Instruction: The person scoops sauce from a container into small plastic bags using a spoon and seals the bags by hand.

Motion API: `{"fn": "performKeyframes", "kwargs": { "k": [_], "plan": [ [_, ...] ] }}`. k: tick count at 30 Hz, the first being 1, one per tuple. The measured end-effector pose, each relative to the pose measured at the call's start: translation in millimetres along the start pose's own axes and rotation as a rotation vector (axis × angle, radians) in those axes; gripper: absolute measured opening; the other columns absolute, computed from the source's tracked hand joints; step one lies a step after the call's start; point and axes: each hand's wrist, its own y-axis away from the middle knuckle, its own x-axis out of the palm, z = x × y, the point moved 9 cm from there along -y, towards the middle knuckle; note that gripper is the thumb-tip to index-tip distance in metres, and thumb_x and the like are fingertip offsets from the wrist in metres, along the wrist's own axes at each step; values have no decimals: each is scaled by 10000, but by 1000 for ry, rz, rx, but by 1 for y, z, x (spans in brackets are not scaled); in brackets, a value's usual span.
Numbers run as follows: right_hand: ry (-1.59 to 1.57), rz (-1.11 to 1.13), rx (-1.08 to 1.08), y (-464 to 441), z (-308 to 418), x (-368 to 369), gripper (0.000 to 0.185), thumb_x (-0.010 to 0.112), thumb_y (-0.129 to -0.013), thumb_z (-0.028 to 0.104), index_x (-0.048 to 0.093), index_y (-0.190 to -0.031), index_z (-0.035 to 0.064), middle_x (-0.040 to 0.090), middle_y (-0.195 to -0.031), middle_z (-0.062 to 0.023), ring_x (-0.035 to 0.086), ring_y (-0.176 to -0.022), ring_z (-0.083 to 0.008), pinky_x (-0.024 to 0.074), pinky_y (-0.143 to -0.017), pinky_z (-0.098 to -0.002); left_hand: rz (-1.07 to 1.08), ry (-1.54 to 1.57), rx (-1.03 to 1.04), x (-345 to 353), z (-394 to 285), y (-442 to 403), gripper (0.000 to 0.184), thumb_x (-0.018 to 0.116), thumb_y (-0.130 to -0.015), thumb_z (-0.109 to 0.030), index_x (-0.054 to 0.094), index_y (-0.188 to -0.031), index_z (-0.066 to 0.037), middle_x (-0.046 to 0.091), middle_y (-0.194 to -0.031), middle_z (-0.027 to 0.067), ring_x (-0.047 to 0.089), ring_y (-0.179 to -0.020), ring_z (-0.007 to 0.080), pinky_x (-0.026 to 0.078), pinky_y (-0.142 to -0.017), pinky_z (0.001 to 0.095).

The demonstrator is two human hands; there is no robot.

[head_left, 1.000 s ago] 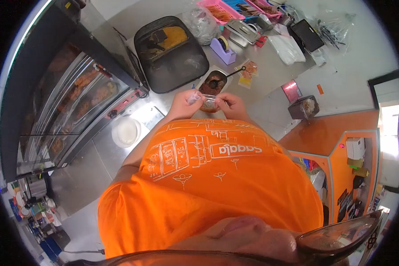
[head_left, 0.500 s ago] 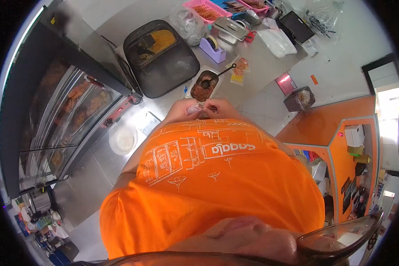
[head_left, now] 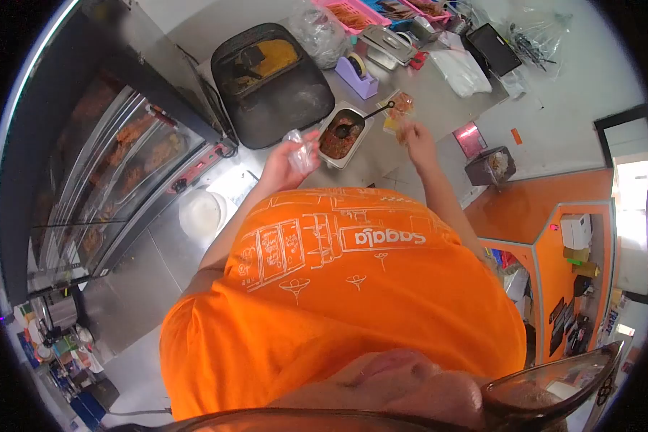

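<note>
My left hand (head_left: 288, 163) is closed on clear small plastic bags (head_left: 300, 153), just left of a metal tray. The tray's rim (head_left: 361, 146) surrounds chunky dark-red sauce (head_left: 336, 142). A black ladle (head_left: 344, 131) rests in the sauce, its handle pointing to the upper right. My right hand (head_left: 420, 147) reaches to the right of the tray, fingers pinched on what looks like a small bag of red sauce (head_left: 402, 135), partly hidden by the fingers. Just beyond it, filled small bags of red sauce (head_left: 403, 104) lie on the steel counter.
Behind the tray stand a black lidded container (head_left: 273, 101) and a purple tape dispenser (head_left: 356, 78). Farther back are a lidded steel pan (head_left: 387, 47), white plastic bags (head_left: 459, 70) and pink baskets (head_left: 353, 16). A glass food display (head_left: 133, 158) is at left, a white bucket (head_left: 201, 214) beside it.
My hands were together in front of the tray and have parted. The left moved up and left with the clear bags; the right moved right, toward the filled bags.
</note>
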Motion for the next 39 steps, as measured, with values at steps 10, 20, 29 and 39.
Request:
{"fn": "performKeyframes", "kwargs": {
  "k": [10, 20, 29, 39],
  "plan": [
    [-202, 492, -296, 75, 92, 107, 132, 606, -923, 153, 616, -910, 22, 619, -804, -21, 554, -716, -89, 451, -663, -252, -110, -228, 156, 27, 0, 7, 358, 457, -1006, -170, 484, -1310, 16, 579, -1211, 104, 587, -1073, 210, 503, -915, 343],
    [-473, 357, -250, 71, 65, 108, 138, 544, -963, 149, 576, -900, 31, 581, -789, 8, 496, -703, -57, 418, -641, -231, -366, -324, 151, 1, 3, 15, 267, 463, -1006, -175, 550, -1213, -28, 625, -1121, 139, 609, -860, 168, 509, -785, 306],
    [-789, 366, -124, 66, 55, 103, 157, 436, -1016, 164, 511, -952, 42, 574, -845, -36, 502, -701, -92, 455, -653, -276, -95, -175, -22, 16, 20, 12, 347, 514, -975, -412, 529, -1111, -93, 408, -693, -50, 264, -549, 47, 236, -488, 190],
    [-1033, 618, 292, 81, 50, 126, 116, 475, -992, 164, 512, -975, 55, 622, -882, -93, 623, -794, -215, 497, -666, -347, -96, -246, -192, 7, 34, 10, 316, 586, -949, -381, 583, -1022, -73, 344, -596, -75, 290, -518, 45, 236, -486, 220]
  ]
}}
